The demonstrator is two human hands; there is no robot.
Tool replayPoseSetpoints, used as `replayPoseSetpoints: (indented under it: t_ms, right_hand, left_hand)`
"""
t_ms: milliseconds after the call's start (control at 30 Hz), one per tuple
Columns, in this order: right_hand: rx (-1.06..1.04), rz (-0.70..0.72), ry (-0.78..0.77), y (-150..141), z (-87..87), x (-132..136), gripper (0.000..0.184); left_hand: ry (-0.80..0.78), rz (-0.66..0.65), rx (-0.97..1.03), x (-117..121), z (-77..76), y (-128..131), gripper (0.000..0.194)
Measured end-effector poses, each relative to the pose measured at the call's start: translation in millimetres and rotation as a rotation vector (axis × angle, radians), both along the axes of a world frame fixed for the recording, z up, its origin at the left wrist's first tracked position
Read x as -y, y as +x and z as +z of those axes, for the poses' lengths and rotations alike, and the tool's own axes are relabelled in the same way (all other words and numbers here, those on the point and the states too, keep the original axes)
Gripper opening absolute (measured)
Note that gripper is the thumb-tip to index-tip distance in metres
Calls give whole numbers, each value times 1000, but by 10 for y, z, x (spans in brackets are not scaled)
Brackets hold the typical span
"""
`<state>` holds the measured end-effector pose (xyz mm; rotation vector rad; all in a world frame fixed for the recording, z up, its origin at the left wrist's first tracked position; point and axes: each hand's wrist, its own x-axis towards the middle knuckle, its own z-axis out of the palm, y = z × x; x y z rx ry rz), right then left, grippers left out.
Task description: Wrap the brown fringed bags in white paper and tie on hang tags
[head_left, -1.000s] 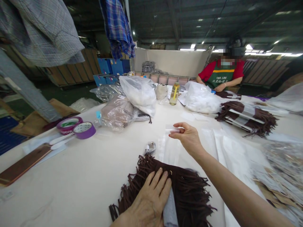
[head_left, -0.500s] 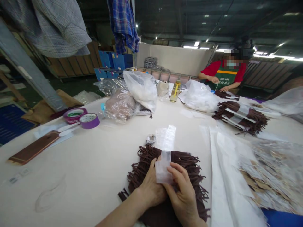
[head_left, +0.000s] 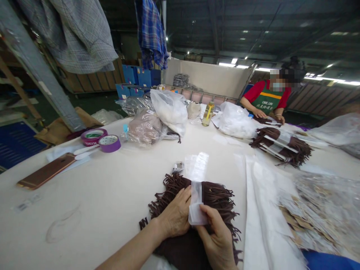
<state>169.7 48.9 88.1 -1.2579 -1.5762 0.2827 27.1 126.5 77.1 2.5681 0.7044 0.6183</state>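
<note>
Down at 6 o'clock on the table (head_left: 132,187), the brown fringed bundle (head_left: 182,247) is getting a strap laid over it, pretty much. A second ago the right hand (head_left: 215,240) was out past the bundle's far edge with a bit of clear plastic between its fingertips; now it's back on the near side, and the plastic strip (head_left: 196,193) runs across the cloth. So I'd say the work has gone from reaching for the strip to laying it in place, though the near end doesn't look pressed down. Grip-wise, the right thumb and fingers are pinching that near end, which is kinda bunched into a pale flap. The left hand (head_left: 177,213) isn't clutching anything that I can see: it's palm down on the fringe at the strip's 9 o'clock, fingertips right up at its edge. Can't tell if they're tucked under it. From the pinch, the strip heads off toward 12, and its far end sticks out past the bundle onto the tabletop. The bundle itself is right under both hands, with fringe poking out at 10 and 2. Just off its far edge, around 11, there's a small shiny thing (head_left: 178,167), and out at 2 sits another brown bundle (head_left: 281,146), already strapped.
</note>
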Motion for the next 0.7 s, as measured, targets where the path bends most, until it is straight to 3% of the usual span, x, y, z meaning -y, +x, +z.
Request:
replayPoseSetpoints:
  t_ms: [67,267,367,433,600,700]
  right_hand:
    - [18,19,23,-59,-30,5,31]
    - [-33,43,-18,-83,-107,-1,31]
    - [-23,84,-41,-73,-129,26,36]
    - [34,137,-6,-75,-144,46,41]
    - [123,214,47,-94,-162,111,50]
    - [112,277,-4,-106,-125,193,54]
  left_hand:
    - [-34,10,84,35,9,-40,52]
    - [-284,230,365,220,96,-114,41]
    - [-232,259,406,227,83,-111,47]
    - [-115,201,319,201,65,-120,46]
    - [59,-106,102,147,68,-216,44]
    - [151,-153,34,132,72,-281,41]
